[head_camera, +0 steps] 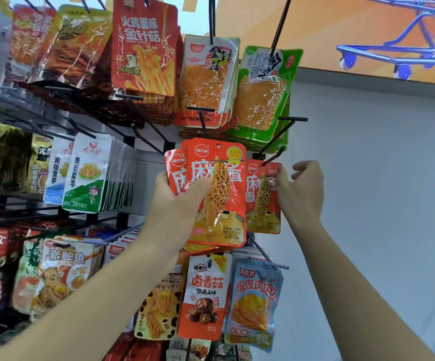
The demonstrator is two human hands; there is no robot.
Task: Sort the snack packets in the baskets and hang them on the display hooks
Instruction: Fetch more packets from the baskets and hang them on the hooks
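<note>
My left hand (177, 201) gripped a fanned stack of orange-red snack packets (219, 194) at the centre of the frame, with the thumb across the front one. Just right of it, my right hand (305, 188) pinched the upper right edge of a single matching packet (262, 204). Its hanging hole sat at the tip of a black display hook (273, 156); I could not tell whether it was fully threaded on.

Behind and around my hands, the rack was crowded. Red, orange and green packets (260, 100) filled the hooks in the upper half of the frame. White and green ones (89, 173) hung at the left. An orange mushroom packet (203, 298) and a blue packet (255, 300) hung at lower centre.

Beyond the rack, at right, stood a pale grey wall (367, 178), with an orange poster of a blue shopping trolley (406, 48) in the upper right. No baskets were in view.

I judged the job well advanced but unfinished: one packet was going onto its hook, and the several in my left hand were not yet hung.
</note>
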